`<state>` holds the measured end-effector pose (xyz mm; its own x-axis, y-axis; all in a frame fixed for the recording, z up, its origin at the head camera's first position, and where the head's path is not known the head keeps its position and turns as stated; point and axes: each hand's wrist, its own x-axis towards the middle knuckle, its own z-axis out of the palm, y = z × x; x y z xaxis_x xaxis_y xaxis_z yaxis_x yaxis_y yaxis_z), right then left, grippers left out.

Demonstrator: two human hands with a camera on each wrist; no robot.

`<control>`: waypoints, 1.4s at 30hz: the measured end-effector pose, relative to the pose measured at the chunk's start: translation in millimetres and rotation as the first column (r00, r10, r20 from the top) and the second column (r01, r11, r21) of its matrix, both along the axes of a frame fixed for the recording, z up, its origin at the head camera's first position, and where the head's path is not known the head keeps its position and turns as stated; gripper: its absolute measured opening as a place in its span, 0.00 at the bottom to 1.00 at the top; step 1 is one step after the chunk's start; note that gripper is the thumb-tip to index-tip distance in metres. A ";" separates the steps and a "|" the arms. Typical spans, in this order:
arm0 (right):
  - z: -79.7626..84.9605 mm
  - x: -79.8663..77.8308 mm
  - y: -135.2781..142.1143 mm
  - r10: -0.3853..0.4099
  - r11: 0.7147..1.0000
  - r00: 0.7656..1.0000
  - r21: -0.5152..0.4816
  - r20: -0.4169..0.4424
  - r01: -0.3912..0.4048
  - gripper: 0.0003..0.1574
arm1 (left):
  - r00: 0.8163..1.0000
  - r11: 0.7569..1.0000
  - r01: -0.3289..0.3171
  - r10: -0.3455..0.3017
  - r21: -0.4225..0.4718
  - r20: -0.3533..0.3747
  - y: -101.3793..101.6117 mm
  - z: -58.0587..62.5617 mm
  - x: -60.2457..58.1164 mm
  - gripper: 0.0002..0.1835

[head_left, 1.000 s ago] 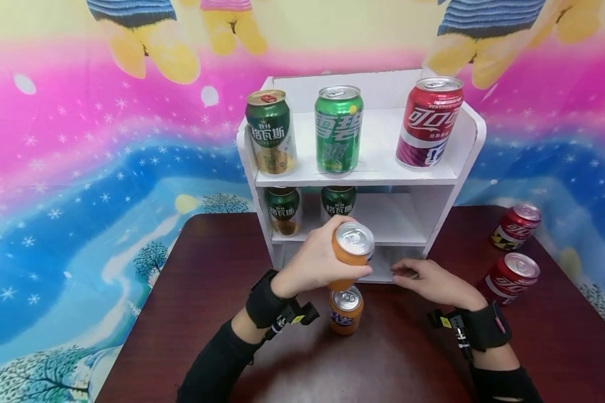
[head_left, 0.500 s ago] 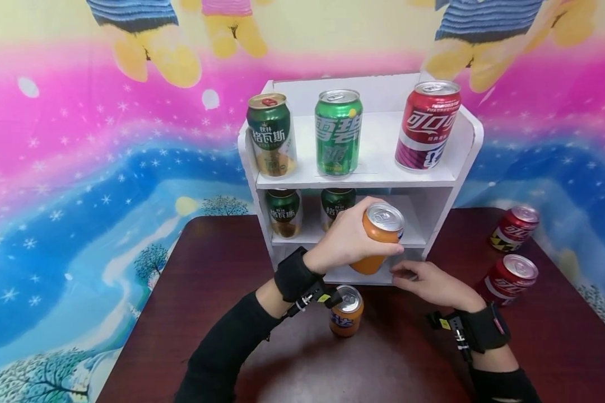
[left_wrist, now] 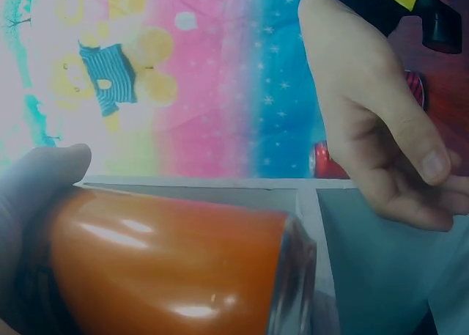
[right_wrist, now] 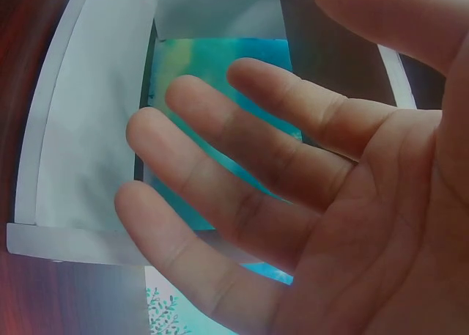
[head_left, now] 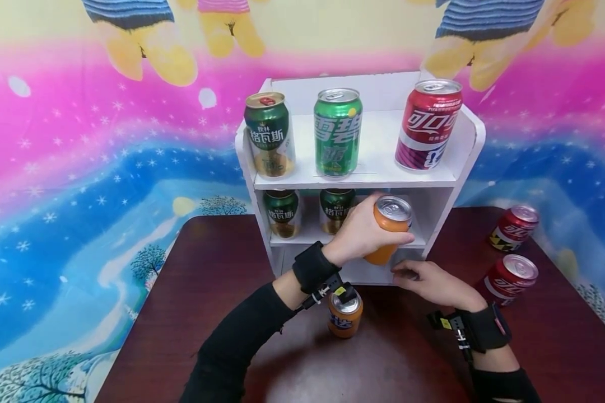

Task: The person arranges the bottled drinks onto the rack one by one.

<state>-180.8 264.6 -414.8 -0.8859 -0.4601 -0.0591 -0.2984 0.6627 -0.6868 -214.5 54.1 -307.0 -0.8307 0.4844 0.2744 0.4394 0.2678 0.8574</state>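
Observation:
My left hand [head_left: 358, 234] grips an orange soda can [head_left: 390, 221], thumb and fingers around its side. The can is upright in front of the right part of the white shelf's middle level [head_left: 302, 242]. In the left wrist view the orange can [left_wrist: 168, 254] fills the lower part, its silver end to the right. My right hand [head_left: 436, 284] stays near the shelf's lower right front, holding nothing; in the right wrist view its fingers [right_wrist: 220, 181] are spread and relaxed. A second orange can [head_left: 344, 323] stands on the table below my left wrist, its top partly hidden by the wrist camera.
On the top level stand a green-and-gold can [head_left: 268, 137], a green can [head_left: 338, 134] and a red cola can [head_left: 429, 126]. Two green-and-gold cans [head_left: 281, 215] stand at the middle level's left. Two red cans [head_left: 515, 228] are at the table's right side.
My left hand has carried the orange can right and farther forward, from above the second orange can to the middle level's right part. My right hand has stayed about where it was.

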 end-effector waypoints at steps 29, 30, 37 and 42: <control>-3.3 -2.7 -5.2 0.002 0.999 1.000 0.040 -0.026 -0.001 0.25 | 0.993 0.994 -0.006 0.019 0.112 -0.119 32.7 -15.5 -38.2 0.46; -3.2 -2.6 -5.3 0.001 0.999 1.000 0.042 -0.027 0.001 0.25 | 0.993 0.995 -0.006 0.018 0.104 -0.117 32.2 -16.0 -38.5 0.47; -0.7 -1.5 -6.8 -0.007 0.999 1.000 0.051 -0.015 0.008 0.25 | 0.999 0.999 -0.039 0.038 -0.031 -0.030 24.2 -21.3 -35.8 0.46; 1.1 -0.5 -7.4 -0.008 0.999 1.000 0.043 0.001 0.008 0.25 | 0.998 0.989 -0.052 0.054 -0.135 0.017 22.9 -24.2 -35.5 0.41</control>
<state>-181.3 257.2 -413.7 -0.8894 -0.4501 -0.0795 -0.2923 0.6938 -0.6582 -250.1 77.0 -331.1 -0.8610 0.4709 0.1921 0.4040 0.4040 0.8207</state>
